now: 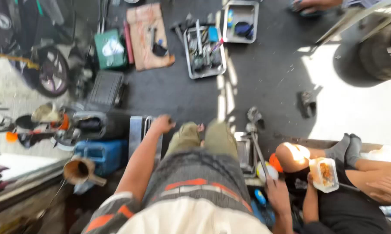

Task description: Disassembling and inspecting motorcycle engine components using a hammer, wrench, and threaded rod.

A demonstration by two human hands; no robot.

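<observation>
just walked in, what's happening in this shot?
A person seated in a workshop looks down over their knees. Their left hand rests on a metal frame by the left knee. Their right hand grips a long metal tool standing beside the right knee. Two metal trays of tools lie on the dark floor ahead. Another person sits at right with a food container.

Dark floor with two metal tool trays, green box, cardboard sheet.

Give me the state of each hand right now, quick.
Left hand: curled onto the top of a metal stand; the grip itself cannot be told.
Right hand: closed on a long metal tool.
</observation>
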